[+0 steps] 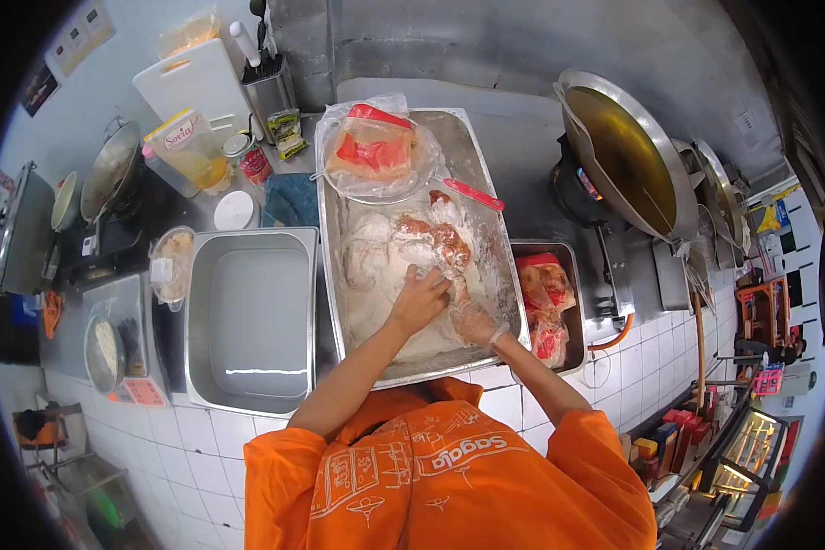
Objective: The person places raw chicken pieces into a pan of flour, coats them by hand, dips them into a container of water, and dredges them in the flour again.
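Both hands are low in a long metal tray [331,312] of white flour [368,316]. Floured, reddish pieces of what looks like raw meat [449,246] lie just beyond them. My left hand [420,299] is bare, its fingers bent down onto the flour beside the pieces; whether it grips anything is hidden. My right hand [475,323] wears a clear plastic glove and touches the flour close to the left one; its fingertips are unclear. At the tray's far end sits a bowl [376,188] with a plastic bag and red-and-tan contents. A red-handled utensil [474,194] rests near it.
Left of the tray stands a deep metal pan [250,316] holding clear liquid. To the right are a smaller pan with packed reddish meat [545,298] and a large wok of oil [628,151] on a burner. Jars, a blue cloth [290,200] and a scale [128,339] occupy the left side.
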A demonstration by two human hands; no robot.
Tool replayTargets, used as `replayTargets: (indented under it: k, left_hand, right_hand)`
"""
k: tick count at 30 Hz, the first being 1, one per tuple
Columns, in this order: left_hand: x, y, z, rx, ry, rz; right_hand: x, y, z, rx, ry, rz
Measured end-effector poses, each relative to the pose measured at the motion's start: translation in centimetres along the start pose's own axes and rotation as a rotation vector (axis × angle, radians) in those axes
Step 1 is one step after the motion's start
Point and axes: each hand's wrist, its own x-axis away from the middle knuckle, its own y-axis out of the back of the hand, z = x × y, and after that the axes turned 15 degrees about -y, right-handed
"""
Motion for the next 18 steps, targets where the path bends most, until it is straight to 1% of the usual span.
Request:
replayTargets:
  k: [2,5,8,11,14,16,18]
  left_hand:
    - [-0.1,-0.1,-0.3,0.001,-0.002,-0.029]
    - [-0.4,-0.1,-0.4,0.005,-0.001,-0.073]
    - [-0.4,0.1,-0.6,-0.009,0.009,-0.113]
    - [-0.7,0.3,-0.5,-0.007,0.019,-0.147]
    - [-0.9,0.4,-0.6,-0.001,0.031,-0.17]
    - [-1.1,0.5,-0.5,0.005,0.045,-0.183]
    - [-1.2,0.4,-0.6,0.022,0.061,-0.193]
  right_hand:
    - [0.6,0.7,0.4,0.021,-0.038,0.036]
    - [0.7,0.6,-0.6,-0.055,-0.023,0.012]
    - [1.0,0.2,-1.2,-0.068,0.128,-0.115]
    - [1.8,1.1,-0.4,-0.011,0.097,-0.113]
    - [2.3,1.5,0.0,0.027,0.097,-0.173]
    - [1.6,0.5,-1.7,0.227,0.3,-0.312]
    - [1.5,0.0,-2.5,0.361,0.408,-0.376]
